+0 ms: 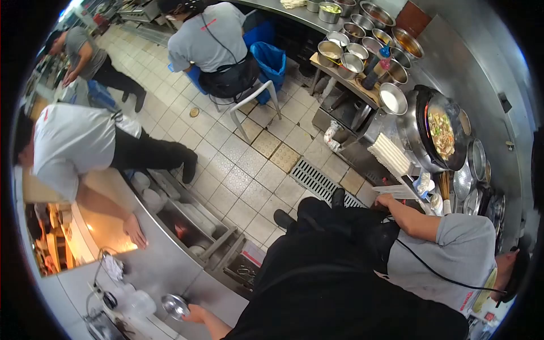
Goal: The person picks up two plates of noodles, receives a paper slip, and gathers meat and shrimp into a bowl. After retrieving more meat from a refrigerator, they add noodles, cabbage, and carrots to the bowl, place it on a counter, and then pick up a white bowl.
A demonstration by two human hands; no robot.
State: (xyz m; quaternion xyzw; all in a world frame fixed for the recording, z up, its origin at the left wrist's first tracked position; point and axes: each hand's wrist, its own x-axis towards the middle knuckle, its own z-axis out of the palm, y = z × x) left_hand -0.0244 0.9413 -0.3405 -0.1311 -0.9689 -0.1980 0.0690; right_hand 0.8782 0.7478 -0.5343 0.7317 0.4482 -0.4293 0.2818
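My left hand (196,313) reaches out at the lower left, its fingers closed on the rim of a small shiny metal bowl (175,306). The bowl is held over the steel counter (192,283), its inside facing up toward me. Beside the bowl lie clear plastic containers (137,304) and a crumpled white cloth (113,267). My right hand is out of view, and my black clothing fills the bottom middle.
Close on my right, a person in a grey shirt (453,249) faces the stove, where a wok (442,133) holds food. Metal bowls (392,99) crowd the shelf behind. Another person (79,147) leans on the left counter; two more are farther back. A floor drain (323,181) crosses the tiles.
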